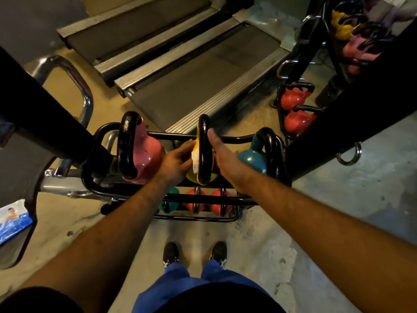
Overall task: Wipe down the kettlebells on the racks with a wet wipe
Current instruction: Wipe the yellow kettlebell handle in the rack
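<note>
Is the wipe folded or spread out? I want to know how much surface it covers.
Bunched, not spread: the wet wipe shows as a small white wad pressed by the left hand against the yellow kettlebell.

A gym: treadmills (198,71) side by side on a concrete floor (361,188), coloured kettlebells (146,154) on a black rack (198,219).

1. The rack (228,139) is black; on its top tier stand a pink kettlebell (146,159), a yellow kettlebell (191,177) and a teal-blue kettlebell (252,160), all with glossy black handles.
2. A white wet wipe (195,159) lies against the yellow one.
3. On the lower tier sit a green kettlebell (172,201) and two coral-red kettlebells (193,201).
4. The wipe packet (13,220) at the left is blue and white.
5. The shoes (171,254) are black with white crossed markings; the trousers (180,281) are blue.
</note>
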Tool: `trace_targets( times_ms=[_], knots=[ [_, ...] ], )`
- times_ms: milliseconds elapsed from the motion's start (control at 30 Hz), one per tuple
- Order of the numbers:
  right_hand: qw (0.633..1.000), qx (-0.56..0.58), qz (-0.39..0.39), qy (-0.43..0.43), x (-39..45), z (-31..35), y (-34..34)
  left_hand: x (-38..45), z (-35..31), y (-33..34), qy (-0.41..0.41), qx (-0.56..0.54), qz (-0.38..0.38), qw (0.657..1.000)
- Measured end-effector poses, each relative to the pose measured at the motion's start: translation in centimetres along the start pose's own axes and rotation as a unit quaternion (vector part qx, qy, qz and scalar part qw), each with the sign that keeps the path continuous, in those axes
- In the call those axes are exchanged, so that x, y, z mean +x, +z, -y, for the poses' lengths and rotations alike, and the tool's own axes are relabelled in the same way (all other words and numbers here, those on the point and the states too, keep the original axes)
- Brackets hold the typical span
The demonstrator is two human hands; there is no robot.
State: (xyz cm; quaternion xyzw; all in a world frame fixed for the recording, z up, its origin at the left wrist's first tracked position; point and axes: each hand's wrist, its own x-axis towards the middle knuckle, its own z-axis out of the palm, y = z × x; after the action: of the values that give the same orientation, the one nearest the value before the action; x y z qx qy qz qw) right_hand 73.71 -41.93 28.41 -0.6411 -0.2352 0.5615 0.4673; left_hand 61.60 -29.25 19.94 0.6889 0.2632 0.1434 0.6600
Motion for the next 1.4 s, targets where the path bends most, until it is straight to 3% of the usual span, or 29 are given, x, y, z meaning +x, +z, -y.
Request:
trace_targets(
  times_ms=[133, 333, 633, 833, 967, 1133, 1233, 1400],
  knots=[
    [1.000, -0.017, 0.006, -0.014, -0.1, -0.8, -0.1, 0.1, 0.1, -0.4, -0.008, 0.010, 0.001, 1.000],
    [0.959, 0.281, -0.026, 0.020, 1.8, 2.0, -0.1, 0.6, 0.5, -0.2, -0.019, 0.060, -0.041, 0.997],
    [0.916, 0.384, -0.067, 0.091, 5.8, 6.7, -1.6, 0.9, 1.1, -0.9, -0.024, 0.094, -0.018, 0.995],
    [0.899, 0.399, -0.087, 0.161, 8.3, 6.8, -1.6, 1.0, 0.9, -0.6, -0.026, 0.098, -0.032, 0.994],
    [0.898, 0.400, -0.107, 0.150, 7.9, 6.9, -1.5, 1.0, 0.9, -0.6, -0.027, 0.106, -0.033, 0.993],
    [0.953, 0.272, -0.100, 0.093, 5.7, 6.4, -1.5, 0.9, 1.0, -0.8, -0.031, 0.085, -0.024, 0.996],
    [0.967, 0.219, -0.111, 0.067, 5.8, 4.7, -1.6, 0.8, 1.3, -0.8, -0.041, 0.075, -0.019, 0.996],
    [0.934, 0.308, -0.149, 0.101, 8.2, 4.5, -0.4, 0.8, 0.9, -0.8, -0.043, 0.079, -0.018, 0.996]
  ],
)
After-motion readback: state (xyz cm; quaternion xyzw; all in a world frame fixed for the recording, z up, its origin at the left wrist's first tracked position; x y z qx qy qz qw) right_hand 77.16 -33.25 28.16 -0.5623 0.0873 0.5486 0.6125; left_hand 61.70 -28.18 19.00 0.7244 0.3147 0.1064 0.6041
